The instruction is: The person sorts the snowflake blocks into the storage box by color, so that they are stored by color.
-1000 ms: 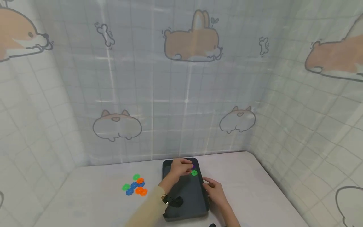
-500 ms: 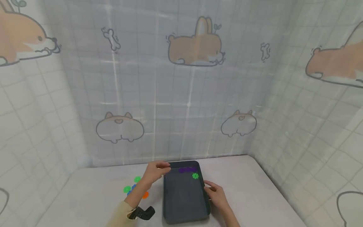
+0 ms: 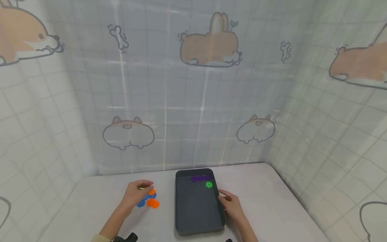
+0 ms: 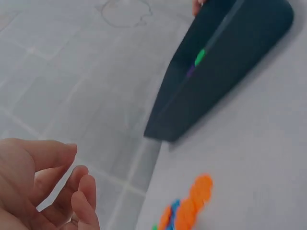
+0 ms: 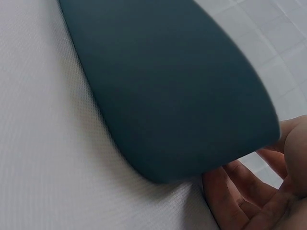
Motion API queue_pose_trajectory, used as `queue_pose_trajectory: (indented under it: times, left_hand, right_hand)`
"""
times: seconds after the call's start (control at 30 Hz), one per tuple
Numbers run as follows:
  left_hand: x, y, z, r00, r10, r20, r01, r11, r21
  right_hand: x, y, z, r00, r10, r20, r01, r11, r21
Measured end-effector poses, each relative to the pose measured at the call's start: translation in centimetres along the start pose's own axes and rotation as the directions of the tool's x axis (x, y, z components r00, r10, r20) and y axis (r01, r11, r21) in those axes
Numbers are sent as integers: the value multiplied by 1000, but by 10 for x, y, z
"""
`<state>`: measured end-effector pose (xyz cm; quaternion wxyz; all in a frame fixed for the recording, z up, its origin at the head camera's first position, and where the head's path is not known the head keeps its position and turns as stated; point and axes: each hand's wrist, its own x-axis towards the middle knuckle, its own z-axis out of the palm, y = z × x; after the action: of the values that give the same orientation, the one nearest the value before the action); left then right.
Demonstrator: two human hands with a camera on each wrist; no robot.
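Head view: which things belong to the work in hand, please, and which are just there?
Likely in the work: left hand, right hand, tray, purple pieces, green piece in tray, orange pieces, blue pieces.

Just there: white table, wall with animal drawings.

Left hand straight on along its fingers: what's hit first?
Probably the dark tray, on its left side near the far end. The orange pieces near the left hand look lower, but depth is unclear, so a brush is possible.

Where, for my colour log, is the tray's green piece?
In the head view, the green piece lies inside the dark tray, toward its far right corner, in front of the purple pieces.
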<state>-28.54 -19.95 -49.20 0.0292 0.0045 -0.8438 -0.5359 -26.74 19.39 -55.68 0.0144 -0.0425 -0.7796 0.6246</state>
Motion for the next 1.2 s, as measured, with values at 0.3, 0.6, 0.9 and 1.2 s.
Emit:
queue_pose_trajectory:
  times: [0.3,0.6,0.9,1.2]
  left_hand:
    - [-2,-36,-28,996,-77,-50,82,992,100]
    - [5,-65,-45,997,-38,-64,54,963,266]
    - [12,-86,-51,993,-94,-65,110,939,325]
    - [18,-91,-47,991,-111,-69,129,918,376]
  right_hand:
    - [1,2,1,1000,-4,14,4,1000,6]
    - [1,3,0,1000,-4,3,4,1000,-5]
    - [-1,4,1,1000,-4,9,4,1000,4]
    - [0,3,-1,1000,9,5,-9,1000,1]
